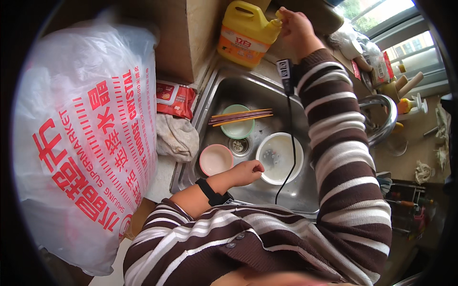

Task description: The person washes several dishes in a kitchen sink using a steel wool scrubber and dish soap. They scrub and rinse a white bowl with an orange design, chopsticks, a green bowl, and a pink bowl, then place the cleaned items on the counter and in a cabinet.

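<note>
My right hand [296, 32] reaches to the far side of the sink, its fingers closed on the yellow cap [278, 16] at the spout of a yellow detergent jug [248, 33]. The jug has a handle and an orange-and-white label, and stands behind the sink's far rim. My left hand [248, 172] hangs over the near part of the sink, fingers curled, with nothing visible in them. It is nearest to a white bowl [267, 167] with some liquid and bubbles inside. A pink-rimmed bowl [216, 159] sits to its left.
In the steel sink [217, 86], several chopsticks [241, 117] lie across a green bowl [238, 129] by the drain [239, 147]. A faucet [381, 119] curves at the right. Left are a grey cloth [176, 138], red wipes pack [175, 99] and large plastic bag [90, 143]. A black cable [292, 138] dangles from my right wrist.
</note>
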Motion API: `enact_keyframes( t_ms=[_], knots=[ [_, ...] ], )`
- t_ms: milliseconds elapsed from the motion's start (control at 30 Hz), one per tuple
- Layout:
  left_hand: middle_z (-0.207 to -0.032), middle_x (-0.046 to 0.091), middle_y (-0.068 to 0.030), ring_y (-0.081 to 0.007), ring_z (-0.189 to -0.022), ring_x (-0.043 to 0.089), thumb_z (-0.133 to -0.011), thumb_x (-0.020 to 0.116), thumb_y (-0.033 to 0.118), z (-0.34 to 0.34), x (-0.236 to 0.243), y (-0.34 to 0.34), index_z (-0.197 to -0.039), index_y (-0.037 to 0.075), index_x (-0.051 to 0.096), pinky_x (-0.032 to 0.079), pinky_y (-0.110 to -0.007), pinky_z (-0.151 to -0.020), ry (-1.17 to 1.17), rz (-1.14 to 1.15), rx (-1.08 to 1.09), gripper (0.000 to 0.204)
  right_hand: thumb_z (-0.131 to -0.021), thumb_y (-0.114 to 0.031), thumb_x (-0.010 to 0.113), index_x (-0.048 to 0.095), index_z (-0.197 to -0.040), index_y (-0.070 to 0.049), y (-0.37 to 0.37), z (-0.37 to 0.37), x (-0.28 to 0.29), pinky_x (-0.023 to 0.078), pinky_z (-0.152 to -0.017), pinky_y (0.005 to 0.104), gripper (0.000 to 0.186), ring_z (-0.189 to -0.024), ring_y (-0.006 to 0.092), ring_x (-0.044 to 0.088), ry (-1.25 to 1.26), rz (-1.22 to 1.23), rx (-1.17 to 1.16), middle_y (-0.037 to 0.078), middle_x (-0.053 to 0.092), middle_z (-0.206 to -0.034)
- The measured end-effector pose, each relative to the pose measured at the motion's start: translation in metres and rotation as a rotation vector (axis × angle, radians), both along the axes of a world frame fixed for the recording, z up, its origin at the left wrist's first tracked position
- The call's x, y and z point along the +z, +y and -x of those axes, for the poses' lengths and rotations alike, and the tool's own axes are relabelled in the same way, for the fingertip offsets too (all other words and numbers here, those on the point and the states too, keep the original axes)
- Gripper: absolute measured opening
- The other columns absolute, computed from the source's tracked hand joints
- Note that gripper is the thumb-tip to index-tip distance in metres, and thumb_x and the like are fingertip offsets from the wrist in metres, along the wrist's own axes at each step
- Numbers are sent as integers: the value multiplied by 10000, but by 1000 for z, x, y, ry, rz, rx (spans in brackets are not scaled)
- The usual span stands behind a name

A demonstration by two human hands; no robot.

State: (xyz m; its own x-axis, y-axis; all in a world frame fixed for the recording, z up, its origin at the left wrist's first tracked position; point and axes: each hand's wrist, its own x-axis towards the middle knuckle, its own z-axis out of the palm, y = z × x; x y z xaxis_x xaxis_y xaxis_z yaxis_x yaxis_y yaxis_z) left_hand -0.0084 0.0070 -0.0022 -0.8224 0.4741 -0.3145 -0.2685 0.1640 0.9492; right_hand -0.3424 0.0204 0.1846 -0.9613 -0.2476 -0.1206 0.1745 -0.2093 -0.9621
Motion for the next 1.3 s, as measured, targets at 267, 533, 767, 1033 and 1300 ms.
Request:
enact_keyframes(
  t_ms=[267,533,767,1033,1300],
  knots=[
    [-870,610,-64,-162,-826,574,-785,542,140,2,4,1,-963,42,549,453,-290,-748,-43,32,33,204,-766,-161,648,460,-710,-113,4,3,-7,242,-357,175,201,-420,48,347,38,0,-57,-16,445,-582],
    [-870,610,-72,-163,-844,578,-795,526,142,1,4,4,-959,30,547,453,-281,-752,-17,80,53,199,-762,-127,646,424,-714,-106,5,1,-6,233,-365,180,229,-431,64,356,-19,54,-14,4,450,-591],
    [-913,612,-70,-163,-864,580,-798,515,129,1,6,2,-984,28,548,455,-284,-764,-35,69,66,215,-815,-219,577,473,-826,-109,4,4,-6,279,-348,258,152,-452,126,413,99,34,65,32,467,-606],
    [-897,621,-74,-160,-847,581,-795,522,153,2,6,0,-998,30,571,456,-284,-755,-50,52,87,242,-827,-186,556,456,-747,-86,3,3,-9,280,-354,248,162,-407,122,379,136,-55,-32,25,440,-562],
    [-882,623,-67,-165,-833,582,-786,532,140,1,0,3,-981,26,570,457,-288,-748,-13,56,98,229,-811,-259,574,474,-757,-110,7,5,-15,317,-378,262,188,-424,148,405,157,-141,-2,19,449,-566]
  ],
)
